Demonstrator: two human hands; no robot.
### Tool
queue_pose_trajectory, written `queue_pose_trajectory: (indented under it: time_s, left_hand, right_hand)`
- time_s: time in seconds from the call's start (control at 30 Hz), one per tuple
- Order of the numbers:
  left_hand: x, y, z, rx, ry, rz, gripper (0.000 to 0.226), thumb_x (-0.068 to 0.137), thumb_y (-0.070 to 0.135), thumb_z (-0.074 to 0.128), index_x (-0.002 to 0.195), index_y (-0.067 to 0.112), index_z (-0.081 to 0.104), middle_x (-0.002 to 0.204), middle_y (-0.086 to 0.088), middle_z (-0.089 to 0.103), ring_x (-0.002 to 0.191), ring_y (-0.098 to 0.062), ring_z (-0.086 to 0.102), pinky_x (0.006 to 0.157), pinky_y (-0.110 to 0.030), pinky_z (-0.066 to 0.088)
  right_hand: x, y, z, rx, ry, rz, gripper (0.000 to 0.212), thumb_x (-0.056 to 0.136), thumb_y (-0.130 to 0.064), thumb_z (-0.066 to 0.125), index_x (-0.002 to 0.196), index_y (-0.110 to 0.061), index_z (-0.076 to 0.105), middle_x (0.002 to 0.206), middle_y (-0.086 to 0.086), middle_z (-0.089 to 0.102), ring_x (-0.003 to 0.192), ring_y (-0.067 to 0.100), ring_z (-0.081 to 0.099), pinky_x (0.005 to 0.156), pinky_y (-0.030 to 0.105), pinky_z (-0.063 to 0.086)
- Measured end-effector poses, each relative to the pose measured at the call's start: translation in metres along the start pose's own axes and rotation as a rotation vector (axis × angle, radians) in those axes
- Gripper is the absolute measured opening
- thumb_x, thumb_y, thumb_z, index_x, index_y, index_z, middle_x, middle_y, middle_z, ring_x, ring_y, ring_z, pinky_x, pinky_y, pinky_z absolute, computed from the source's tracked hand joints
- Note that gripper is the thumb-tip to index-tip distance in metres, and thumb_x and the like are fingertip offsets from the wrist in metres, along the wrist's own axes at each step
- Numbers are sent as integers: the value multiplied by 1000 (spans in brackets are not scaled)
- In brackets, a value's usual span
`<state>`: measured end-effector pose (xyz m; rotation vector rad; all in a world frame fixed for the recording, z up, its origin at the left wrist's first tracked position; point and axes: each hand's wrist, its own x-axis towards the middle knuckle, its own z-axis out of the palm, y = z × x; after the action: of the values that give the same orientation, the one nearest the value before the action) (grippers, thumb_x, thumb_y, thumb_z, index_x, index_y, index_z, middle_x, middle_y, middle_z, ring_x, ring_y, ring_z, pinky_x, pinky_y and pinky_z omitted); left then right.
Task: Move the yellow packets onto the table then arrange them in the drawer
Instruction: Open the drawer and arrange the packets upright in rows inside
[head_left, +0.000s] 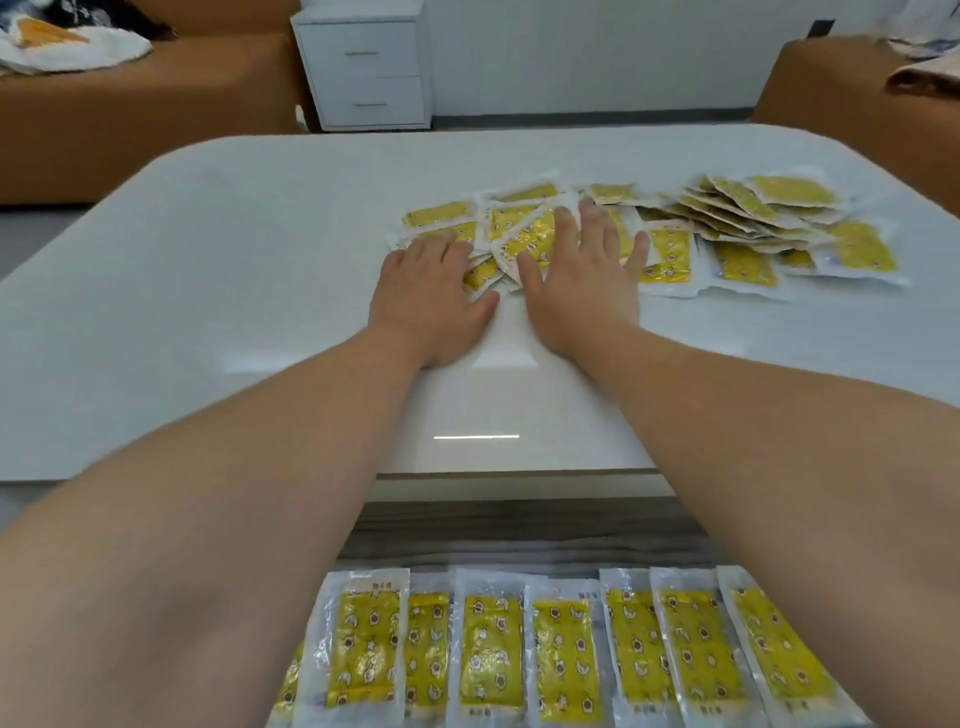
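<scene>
Several yellow packets (748, 223) in clear wrappers lie scattered in a loose pile on the white table (218, 270), from its middle to the right. My left hand (431, 296) rests flat on the pile's left edge, fingers on packets. Beside it my right hand (582, 275) lies flat and spread over the packets in the middle. Neither hand has closed around a packet. Below the table's near edge, the open drawer (519, 530) holds a row of yellow packets (491, 644) laid side by side, lengthwise.
Behind the table stands a white two-drawer cabinet (369, 67). Brown sofas (130, 98) flank it at the far left and far right, with cloth items on them. My forearms cross over the drawer's left and right parts.
</scene>
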<state>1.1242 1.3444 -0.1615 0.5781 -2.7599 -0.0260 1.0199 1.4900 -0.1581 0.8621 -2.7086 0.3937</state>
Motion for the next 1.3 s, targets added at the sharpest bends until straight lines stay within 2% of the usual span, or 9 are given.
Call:
queue_pose_trajectory:
  time_s: [0.1,0.27,0.5,0.67,0.97,1.1,1.17,1.23,1.3]
  left_hand:
    - [5,-5,9,-23,-78,-31,83,89,70,36,156,21,30,165,-3,23,152,-23,21,122,-46,19]
    - [-3,-1,4,115,-9,-80,78,90,73,31,144,18,45,141,-7,50,129,-31,45,103,-47,34]
    - [-14,2,-5,161,90,-189,56,100,58,30,111,17,65,115,-11,55,108,-33,49,92,-45,36]
    - [-13,-3,-2,-30,26,-287,36,100,35,44,125,9,50,126,-14,53,115,-35,53,94,-45,41]
    - [-12,-6,-8,-153,-51,-431,60,96,45,54,142,9,42,140,-14,46,131,-35,39,106,-46,35]
    - [-27,-8,-25,-327,-87,-574,70,80,53,69,136,15,50,132,-13,50,126,-37,47,102,-45,44]
    - [-44,-6,-40,-520,-120,-606,60,73,49,74,120,16,58,117,-8,60,108,-30,60,84,-41,54]
    - [-66,0,-57,-746,-122,-665,39,80,35,75,110,19,56,106,-3,63,90,-20,63,69,-34,53]
    - [-89,7,-76,-832,-110,-726,20,90,30,70,99,20,56,103,-3,66,86,-20,65,72,-37,56]
  right_hand:
    - [13,6,10,-4,-57,132,87,97,-69,20,162,-13,10,170,11,6,157,31,3,119,67,-2]
    - [13,7,7,-6,-146,186,96,90,-74,29,163,-15,10,170,13,3,157,32,-1,117,70,-4]
    - [12,8,0,96,-89,223,100,83,-66,46,162,-16,9,166,9,19,155,28,12,119,68,1]
    - [10,7,-3,123,-26,274,100,80,-65,55,160,-17,17,156,14,29,149,35,23,120,66,5]
    - [5,9,-8,251,82,186,98,82,-44,67,160,-19,15,149,9,33,136,30,41,119,55,24]
    - [-11,9,-25,547,60,221,90,84,-16,70,160,-23,21,146,9,34,110,24,52,101,36,43]
    - [-27,6,-41,720,49,318,77,85,-6,68,152,-25,36,143,6,43,113,21,54,95,29,43]
    - [-47,1,-62,812,45,344,56,85,-6,67,135,-23,50,124,1,58,103,16,60,80,22,48]
    - [-74,-5,-87,899,-24,355,41,84,-8,68,118,-24,53,96,-7,61,78,7,59,57,20,45]
